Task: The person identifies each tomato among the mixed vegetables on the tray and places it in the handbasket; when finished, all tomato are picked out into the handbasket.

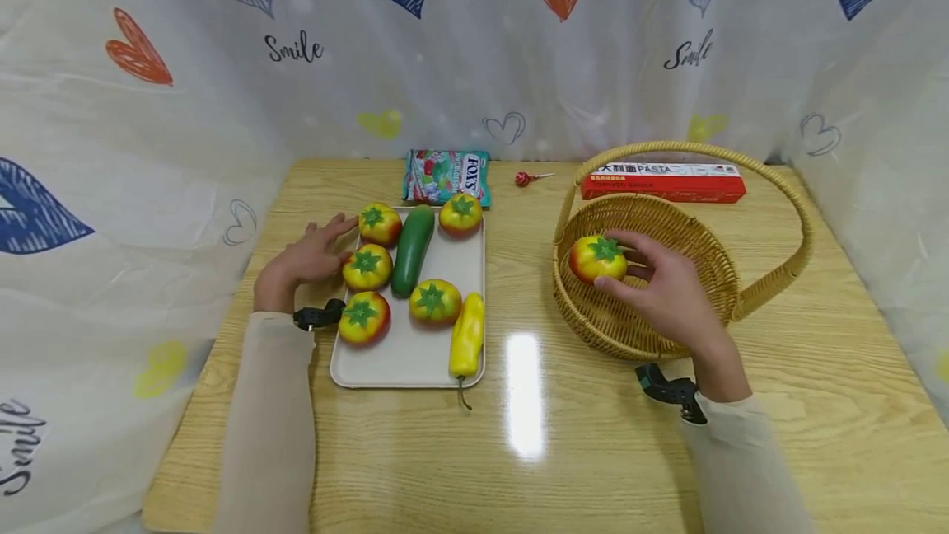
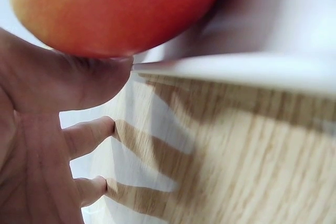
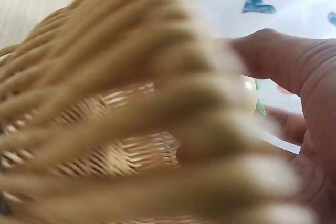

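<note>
My right hand (image 1: 673,293) holds a yellow-red tomato (image 1: 593,260) with a green star-shaped top, between thumb and fingers, above the opening of a wicker basket (image 1: 593,334). In the right wrist view the basket's weave (image 3: 121,40) hides most of that tomato. At the left edge of a pale tray (image 1: 404,361), my left hand (image 1: 310,258) lies with its fingers extended. Its thumb (image 2: 100,85) touches or nearly touches a tomato (image 2: 121,9) in the left wrist view. On the tray are several similar tomatoes (image 1: 435,302), a green cucumber (image 1: 413,250) and a yellow pepper (image 1: 467,336).
Behind the tray lies a teal candy bag (image 1: 445,175), with a red lollipop (image 1: 523,179) to its right. A red pasta box (image 1: 667,184) stands behind the basket, whose tall handle (image 1: 778,278) arches over it. A printed curtain (image 1: 474,64) encloses the wooden table (image 1: 578,468).
</note>
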`<state>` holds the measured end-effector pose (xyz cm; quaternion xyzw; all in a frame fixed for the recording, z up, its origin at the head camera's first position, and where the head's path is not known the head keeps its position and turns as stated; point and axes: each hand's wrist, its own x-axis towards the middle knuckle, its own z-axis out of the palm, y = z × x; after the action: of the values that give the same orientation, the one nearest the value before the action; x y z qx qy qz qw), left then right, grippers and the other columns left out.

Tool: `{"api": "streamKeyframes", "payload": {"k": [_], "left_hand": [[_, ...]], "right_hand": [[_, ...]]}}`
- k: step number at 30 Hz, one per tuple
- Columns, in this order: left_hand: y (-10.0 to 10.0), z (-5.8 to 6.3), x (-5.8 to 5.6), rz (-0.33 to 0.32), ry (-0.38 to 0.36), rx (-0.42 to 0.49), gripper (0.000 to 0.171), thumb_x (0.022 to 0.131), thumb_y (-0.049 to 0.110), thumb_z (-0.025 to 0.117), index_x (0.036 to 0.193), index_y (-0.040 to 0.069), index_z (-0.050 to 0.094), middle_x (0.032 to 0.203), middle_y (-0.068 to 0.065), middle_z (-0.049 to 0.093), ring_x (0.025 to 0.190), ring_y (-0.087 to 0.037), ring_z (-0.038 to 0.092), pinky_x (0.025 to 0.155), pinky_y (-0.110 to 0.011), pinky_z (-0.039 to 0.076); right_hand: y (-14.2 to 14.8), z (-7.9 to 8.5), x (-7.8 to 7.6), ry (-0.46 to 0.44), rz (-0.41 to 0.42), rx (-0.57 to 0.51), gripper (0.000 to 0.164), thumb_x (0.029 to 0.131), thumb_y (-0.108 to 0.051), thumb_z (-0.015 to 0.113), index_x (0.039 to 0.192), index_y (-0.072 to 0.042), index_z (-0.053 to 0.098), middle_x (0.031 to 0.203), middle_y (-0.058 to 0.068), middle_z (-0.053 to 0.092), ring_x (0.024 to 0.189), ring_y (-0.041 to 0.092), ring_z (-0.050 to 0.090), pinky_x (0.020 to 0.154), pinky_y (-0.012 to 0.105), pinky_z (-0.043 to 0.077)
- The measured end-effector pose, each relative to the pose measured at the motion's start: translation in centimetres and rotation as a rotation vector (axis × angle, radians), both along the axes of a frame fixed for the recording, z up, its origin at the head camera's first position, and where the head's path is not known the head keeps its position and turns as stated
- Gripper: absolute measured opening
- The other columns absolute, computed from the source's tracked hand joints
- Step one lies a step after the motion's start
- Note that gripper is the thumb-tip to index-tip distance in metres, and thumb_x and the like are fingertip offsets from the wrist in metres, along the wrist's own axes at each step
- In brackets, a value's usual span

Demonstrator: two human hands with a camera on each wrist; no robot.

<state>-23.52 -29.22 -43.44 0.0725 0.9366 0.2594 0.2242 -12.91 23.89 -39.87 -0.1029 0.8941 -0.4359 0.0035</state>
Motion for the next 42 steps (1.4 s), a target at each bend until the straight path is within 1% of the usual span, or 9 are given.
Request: {"api": "streamKeyframes", "payload": {"k": [8, 16, 21, 23, 26, 29, 31, 35, 42], "left_hand": [[0.1, 0.0, 0.0, 0.002, -0.002, 0.007, 0.071, 0.111, 0.024, 0.054, 0.175, 0.015, 0.026, 0.183, -0.025, 0.003, 0.161, -0.066, -0.012, 0.116, -0.094, -0.003], [0.5, 0.1, 0.0, -0.004, -0.001, 0.007, 0.07, 0.112, 0.026, 0.054, 0.175, 0.014, 0.026, 0.183, -0.025, 0.003, 0.161, -0.066, -0.013, 0.117, -0.094, -0.003], [0.5, 0.1, 0.0, -0.001, 0.0, 0.014, 0.07, 0.112, 0.024, 0.053, 0.175, 0.013, 0.026, 0.183, -0.025, 0.002, 0.161, -0.065, -0.013, 0.117, -0.094, -0.005], [0.4, 0.1, 0.0, 0.001, 0.0, 0.016, 0.07, 0.111, 0.023, 0.054, 0.175, 0.013, 0.026, 0.183, -0.025, 0.002, 0.161, -0.065, -0.013, 0.117, -0.093, -0.005], [0.3, 0.1, 0.0, 0.006, -0.002, 0.013, 0.071, 0.111, 0.024, 0.054, 0.175, 0.015, 0.026, 0.184, -0.023, 0.002, 0.162, -0.065, -0.013, 0.118, -0.093, -0.004], [0.3, 0.3, 0.0, 0.011, -0.004, 0.009, 0.071, 0.111, 0.025, 0.054, 0.175, 0.015, 0.025, 0.184, -0.023, 0.001, 0.162, -0.064, -0.013, 0.118, -0.092, -0.004], [0.3, 0.3, 0.1, 0.014, -0.004, 0.004, 0.071, 0.111, 0.024, 0.054, 0.175, 0.015, 0.025, 0.184, -0.023, 0.001, 0.162, -0.064, -0.013, 0.118, -0.093, -0.005], [0.2, 0.3, 0.1, 0.011, -0.005, -0.005, 0.07, 0.112, 0.024, 0.053, 0.175, 0.014, 0.025, 0.183, -0.025, 0.001, 0.161, -0.066, -0.013, 0.117, -0.093, -0.005], [0.3, 0.3, 0.2, 0.017, -0.009, -0.005, 0.069, 0.112, 0.025, 0.053, 0.175, 0.015, 0.026, 0.184, -0.024, 0.002, 0.162, -0.064, -0.013, 0.119, -0.092, -0.004]], "right_hand": [[-0.3, -1.5, -1.0, -0.045, 0.023, -0.041, 0.064, 0.097, -0.014, 0.085, 0.155, -0.004, 0.058, 0.158, 0.024, 0.059, 0.133, 0.049, 0.068, 0.106, 0.054, 0.059], [0.3, -2.1, -0.9, -0.102, 0.015, 0.047, 0.073, 0.098, -0.014, 0.085, 0.162, -0.004, 0.05, 0.164, 0.025, 0.053, 0.139, 0.054, 0.062, 0.112, 0.061, 0.055], [0.4, -1.1, -0.1, -0.02, -0.024, 0.064, 0.072, 0.096, -0.023, 0.087, 0.16, -0.01, 0.056, 0.156, 0.024, 0.062, 0.139, 0.051, 0.063, 0.114, 0.062, 0.053], [0.2, -0.6, 0.3, 0.024, -0.022, 0.018, 0.068, 0.095, -0.024, 0.089, 0.157, -0.014, 0.06, 0.153, 0.019, 0.067, 0.139, 0.045, 0.065, 0.116, 0.051, 0.055], [-0.5, 0.2, 0.6, 0.056, 0.044, -0.147, 0.063, 0.095, -0.016, 0.088, 0.153, -0.015, 0.065, 0.15, 0.013, 0.07, 0.139, 0.036, 0.067, 0.116, 0.032, 0.055], [-1.8, 1.4, 0.6, 0.049, 0.163, -0.324, 0.063, 0.093, -0.002, 0.086, 0.152, -0.013, 0.066, 0.152, 0.015, 0.068, 0.141, 0.029, 0.066, 0.117, 0.023, 0.051], [-3.0, 2.2, 0.5, 0.046, 0.246, -0.388, 0.066, 0.092, 0.003, 0.084, 0.153, -0.009, 0.064, 0.154, 0.016, 0.066, 0.143, 0.026, 0.065, 0.119, 0.026, 0.051], [-5.8, 3.0, -0.1, 0.038, 0.359, -0.407, 0.067, 0.091, -0.001, 0.086, 0.154, -0.007, 0.063, 0.157, 0.012, 0.065, 0.145, 0.026, 0.063, 0.122, 0.028, 0.048], [-10.9, 2.0, -1.5, -0.066, 0.451, -0.402, 0.07, 0.09, -0.021, 0.093, 0.154, -0.013, 0.065, 0.154, 0.001, 0.068, 0.144, 0.023, 0.064, 0.123, 0.044, 0.049]]}}
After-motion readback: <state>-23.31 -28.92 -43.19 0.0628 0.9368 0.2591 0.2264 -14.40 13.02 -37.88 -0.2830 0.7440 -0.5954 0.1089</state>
